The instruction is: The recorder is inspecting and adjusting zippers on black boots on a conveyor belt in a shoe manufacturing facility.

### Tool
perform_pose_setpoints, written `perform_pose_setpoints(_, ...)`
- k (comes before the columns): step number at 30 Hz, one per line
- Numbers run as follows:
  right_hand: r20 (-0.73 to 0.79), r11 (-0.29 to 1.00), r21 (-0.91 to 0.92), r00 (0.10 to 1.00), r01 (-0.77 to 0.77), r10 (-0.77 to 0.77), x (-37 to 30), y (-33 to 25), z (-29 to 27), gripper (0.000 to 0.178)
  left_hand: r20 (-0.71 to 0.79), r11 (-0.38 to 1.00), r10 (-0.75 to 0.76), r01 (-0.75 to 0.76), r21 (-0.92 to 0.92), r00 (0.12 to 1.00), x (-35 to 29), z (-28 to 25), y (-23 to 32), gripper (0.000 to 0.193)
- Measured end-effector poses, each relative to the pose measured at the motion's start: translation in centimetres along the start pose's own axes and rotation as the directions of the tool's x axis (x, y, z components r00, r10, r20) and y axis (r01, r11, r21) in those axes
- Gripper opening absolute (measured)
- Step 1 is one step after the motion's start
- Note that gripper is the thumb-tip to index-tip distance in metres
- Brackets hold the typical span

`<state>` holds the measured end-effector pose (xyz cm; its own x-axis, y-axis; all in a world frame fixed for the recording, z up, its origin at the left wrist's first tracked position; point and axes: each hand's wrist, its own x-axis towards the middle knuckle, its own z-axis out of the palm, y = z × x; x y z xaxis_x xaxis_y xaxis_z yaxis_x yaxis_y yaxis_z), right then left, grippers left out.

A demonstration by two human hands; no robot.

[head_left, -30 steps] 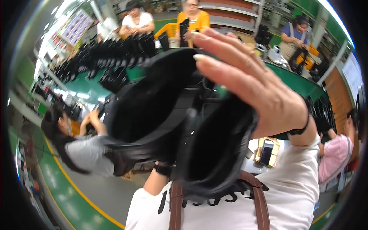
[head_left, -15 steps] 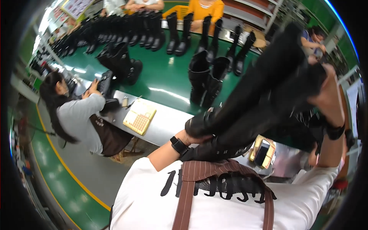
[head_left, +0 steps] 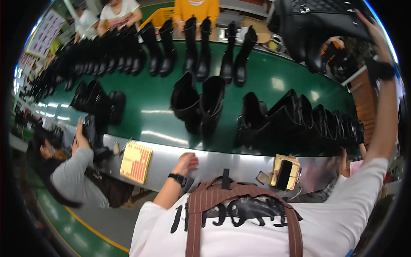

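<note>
High at the upper right, my raised right hand (head_left: 376, 36) grips a pair of black boots (head_left: 295, 32). A silver buckle and a quilted panel show on them, and their upper parts run out of view. My left hand (head_left: 187, 162), a dark watch at its wrist, hovers over the near metal edge of the table (head_left: 209, 165), its fingers loosely bent and nothing in them. Beyond it a pair of black boots (head_left: 187, 100) stands on the green tabletop (head_left: 150, 92). To its left lies a yellow printed pad (head_left: 136, 162).
Black boots (head_left: 299, 113) line the right side; more boots (head_left: 124, 53) stand in rows along the far side. A phone (head_left: 284, 174) lies on a yellow pad at the near edge. A co-worker in grey (head_left: 75, 173) handles a boot at the left; others stand across the table.
My left hand has come off the boots. My right hand has carried them up and away to the upper right. The view has shifted, showing the boot row at the right.
</note>
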<state>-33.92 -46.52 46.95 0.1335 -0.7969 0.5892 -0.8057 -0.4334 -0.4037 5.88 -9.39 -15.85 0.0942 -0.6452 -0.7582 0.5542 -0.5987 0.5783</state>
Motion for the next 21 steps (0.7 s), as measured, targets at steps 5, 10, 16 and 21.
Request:
perform_pose_setpoints(5,-0.137,0.884,-0.466,0.984,0.041,-0.118,7.4,12.4,16.0,0.073,-0.067,0.998,-0.013,0.009,-0.068,0.998,1.7,-1.3,-0.5,0.027)
perform_pose_setpoints(10,0.038,0.871,-0.453,0.98,0.19,-0.194,9.0,25.2,35.3,0.052,-0.122,0.987,-0.03,0.01,-0.162,0.992,0.8,-2.0,-0.3,0.027)
perform_pose_setpoints(16,0.221,0.763,-0.644,0.941,-0.056,0.255,5.8,37.3,52.9,0.06,-0.152,0.972,-0.151,0.119,-0.205,0.977,1.3,-2.3,0.6,0.03)
perform_pose_setpoints(21,0.33,0.893,-0.441,0.91,-0.086,0.25,8.1,37.6,52.8,0.068,-0.122,0.97,-0.173,0.148,-0.191,0.977,1.1,-2.2,0.9,0.032)
